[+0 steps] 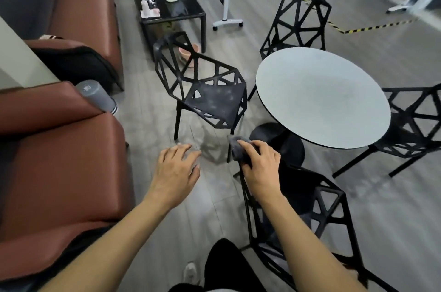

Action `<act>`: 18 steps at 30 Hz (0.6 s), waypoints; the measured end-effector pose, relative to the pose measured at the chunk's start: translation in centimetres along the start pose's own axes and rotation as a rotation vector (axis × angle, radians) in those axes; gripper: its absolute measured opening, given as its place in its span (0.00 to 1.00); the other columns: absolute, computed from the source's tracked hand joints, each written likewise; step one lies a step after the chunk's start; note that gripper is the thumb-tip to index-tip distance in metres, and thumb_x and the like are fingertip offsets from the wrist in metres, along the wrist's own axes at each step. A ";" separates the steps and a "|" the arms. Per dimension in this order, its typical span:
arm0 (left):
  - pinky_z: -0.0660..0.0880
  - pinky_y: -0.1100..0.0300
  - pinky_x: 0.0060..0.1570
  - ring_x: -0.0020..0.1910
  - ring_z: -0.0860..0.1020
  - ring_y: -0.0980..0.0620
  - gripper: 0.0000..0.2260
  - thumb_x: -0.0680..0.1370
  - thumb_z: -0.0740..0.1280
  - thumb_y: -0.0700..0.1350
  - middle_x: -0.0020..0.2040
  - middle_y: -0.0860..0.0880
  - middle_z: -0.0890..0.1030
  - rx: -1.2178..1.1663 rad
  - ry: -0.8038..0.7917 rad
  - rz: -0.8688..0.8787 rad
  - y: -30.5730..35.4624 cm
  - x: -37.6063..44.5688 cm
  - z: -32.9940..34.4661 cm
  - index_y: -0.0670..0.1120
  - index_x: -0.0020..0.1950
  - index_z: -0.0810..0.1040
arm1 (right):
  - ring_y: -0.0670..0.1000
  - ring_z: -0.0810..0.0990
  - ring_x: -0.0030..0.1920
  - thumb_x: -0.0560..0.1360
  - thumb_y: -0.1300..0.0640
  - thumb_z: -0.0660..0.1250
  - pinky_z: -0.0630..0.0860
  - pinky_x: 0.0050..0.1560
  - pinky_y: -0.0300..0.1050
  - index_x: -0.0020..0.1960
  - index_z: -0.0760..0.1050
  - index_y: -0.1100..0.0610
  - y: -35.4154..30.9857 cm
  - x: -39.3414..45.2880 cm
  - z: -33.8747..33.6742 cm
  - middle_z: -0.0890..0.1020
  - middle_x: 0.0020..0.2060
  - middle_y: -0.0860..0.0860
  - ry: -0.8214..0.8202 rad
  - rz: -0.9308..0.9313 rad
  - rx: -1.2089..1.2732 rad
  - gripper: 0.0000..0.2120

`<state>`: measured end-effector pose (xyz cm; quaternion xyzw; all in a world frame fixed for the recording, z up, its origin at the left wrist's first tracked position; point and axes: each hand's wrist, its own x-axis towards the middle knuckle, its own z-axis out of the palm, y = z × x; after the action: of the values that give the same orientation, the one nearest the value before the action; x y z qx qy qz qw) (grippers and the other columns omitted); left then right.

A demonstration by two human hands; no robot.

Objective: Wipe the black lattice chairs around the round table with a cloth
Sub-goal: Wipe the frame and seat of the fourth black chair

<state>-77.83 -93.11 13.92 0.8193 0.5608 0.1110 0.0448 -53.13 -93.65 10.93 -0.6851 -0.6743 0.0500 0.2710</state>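
Several black lattice chairs ring a round grey table [322,98]. The nearest chair [317,210] stands right below me, its back toward me. My right hand [260,167] grips a grey cloth [238,149] and presses it on the top left corner of that chair's backrest. My left hand [177,170] hovers over the floor to the left with fingers spread, holding nothing. A second chair [205,91] stands left of the table, a third [300,19] behind it, and a fourth [412,124] at the right.
A brown leather sofa [55,160] fills the left side, with a grey cylinder [95,96] on its arm. A black glass coffee table [167,0] with bottles and a jug stands at the back. Hazard tape [372,28] marks the floor beyond. My leg and shoe [191,272] show below.
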 end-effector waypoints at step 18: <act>0.70 0.44 0.66 0.64 0.76 0.43 0.19 0.77 0.57 0.53 0.64 0.45 0.78 0.070 -0.191 0.072 -15.8 27.4 3.7 0.51 0.65 0.78 | 0.62 0.76 0.54 0.66 0.65 0.74 0.73 0.51 0.57 0.67 0.77 0.53 2.1 25.2 17.3 0.77 0.56 0.56 -0.159 0.207 0.090 0.30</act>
<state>-81.83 -61.63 10.80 0.8468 0.5276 0.0143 0.0654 -56.61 -64.29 2.78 -0.7322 -0.6164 0.1621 0.2403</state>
